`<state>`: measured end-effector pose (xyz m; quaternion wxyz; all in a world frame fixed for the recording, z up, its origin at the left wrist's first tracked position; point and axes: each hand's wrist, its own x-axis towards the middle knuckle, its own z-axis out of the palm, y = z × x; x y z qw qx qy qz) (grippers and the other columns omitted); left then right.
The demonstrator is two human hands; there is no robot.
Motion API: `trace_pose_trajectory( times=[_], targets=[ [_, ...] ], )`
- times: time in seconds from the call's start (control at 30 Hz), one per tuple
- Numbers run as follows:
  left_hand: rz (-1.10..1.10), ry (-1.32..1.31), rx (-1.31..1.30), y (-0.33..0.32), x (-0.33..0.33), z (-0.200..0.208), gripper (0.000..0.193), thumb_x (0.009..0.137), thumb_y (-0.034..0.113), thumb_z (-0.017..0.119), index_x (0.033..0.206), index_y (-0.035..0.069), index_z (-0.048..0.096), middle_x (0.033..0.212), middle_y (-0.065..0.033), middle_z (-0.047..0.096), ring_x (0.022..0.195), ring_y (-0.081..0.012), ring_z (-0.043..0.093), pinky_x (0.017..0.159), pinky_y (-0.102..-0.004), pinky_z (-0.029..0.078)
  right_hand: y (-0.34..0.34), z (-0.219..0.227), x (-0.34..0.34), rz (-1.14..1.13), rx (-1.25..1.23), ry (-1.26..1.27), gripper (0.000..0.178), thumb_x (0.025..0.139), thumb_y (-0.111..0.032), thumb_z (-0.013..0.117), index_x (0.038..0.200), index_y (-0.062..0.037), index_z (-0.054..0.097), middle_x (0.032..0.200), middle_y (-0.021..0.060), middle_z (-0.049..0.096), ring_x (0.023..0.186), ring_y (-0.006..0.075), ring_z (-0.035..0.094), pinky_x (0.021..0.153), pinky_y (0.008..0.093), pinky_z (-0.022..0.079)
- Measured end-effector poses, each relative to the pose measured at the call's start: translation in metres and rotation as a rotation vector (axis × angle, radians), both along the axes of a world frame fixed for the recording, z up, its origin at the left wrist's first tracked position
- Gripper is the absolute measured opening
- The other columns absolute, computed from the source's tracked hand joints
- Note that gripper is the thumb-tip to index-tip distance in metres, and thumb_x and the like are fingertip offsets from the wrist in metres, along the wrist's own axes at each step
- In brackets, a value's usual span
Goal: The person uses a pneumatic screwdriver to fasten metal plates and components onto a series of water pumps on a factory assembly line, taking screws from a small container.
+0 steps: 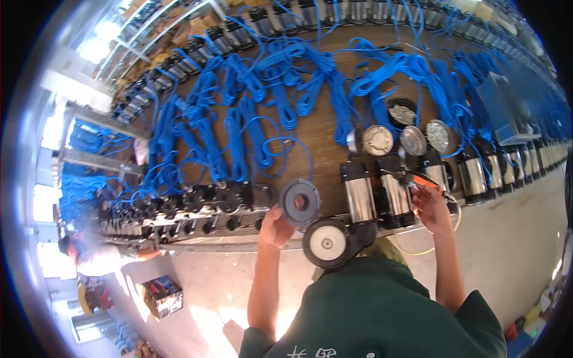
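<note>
The left hand [273, 230] grips a grey ring [287, 197] by its lower left rim, holding it up before the near edge of the brown bench [310, 137]. The right hand [431, 209] is closed around an orange-handled tool [425, 180], whose dark front end is over the black-topped silver cylinders [360, 194] standing in a row; whether it touches one I cannot tell. Just below the ring, a black round housing [313, 244] with a white disc [327, 243] sits close to the person's body. Beyond the cylinders are round metal dishes [377, 141], and bundles of blue cable [343, 116] lie across the bench farther back
</note>
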<state>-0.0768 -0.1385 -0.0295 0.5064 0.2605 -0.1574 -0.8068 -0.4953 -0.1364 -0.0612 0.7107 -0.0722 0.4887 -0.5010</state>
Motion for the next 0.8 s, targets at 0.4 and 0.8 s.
trace_pose_trajectory(
  times=[0.4,0.8],
  targets=[
    [0.095,-1.827,-0.767,0.098,-0.084,0.078,0.095,0.058,0.018,0.084,0.136,-0.004,0.035,0.132,-0.0266,0.045,0.122,-0.0465,0.044,0.103,-0.0497,0.038,-0.014,0.007,0.037,0.223,-0.147,0.404,0.020,0.094,-0.021,0.059,0.108,-0.0061,0.061,0.096,0.0012,0.066,0.078,0.0076,0.058,0.065,0.0227,0.046],
    [0.182,-1.856,-0.598,0.103,-0.092,0.053,0.094,0.066,0.033,0.083,0.137,-0.003,0.035,0.136,-0.0270,0.040,0.118,-0.0472,0.043,0.100,-0.0528,0.038,-0.007,0.007,0.063,0.430,-0.233,0.684,0.020,0.091,-0.016,0.062,0.105,-0.0028,0.061,0.086,-0.0019,0.062,0.076,0.0068,0.058,0.064,0.0225,0.045]
  ],
)
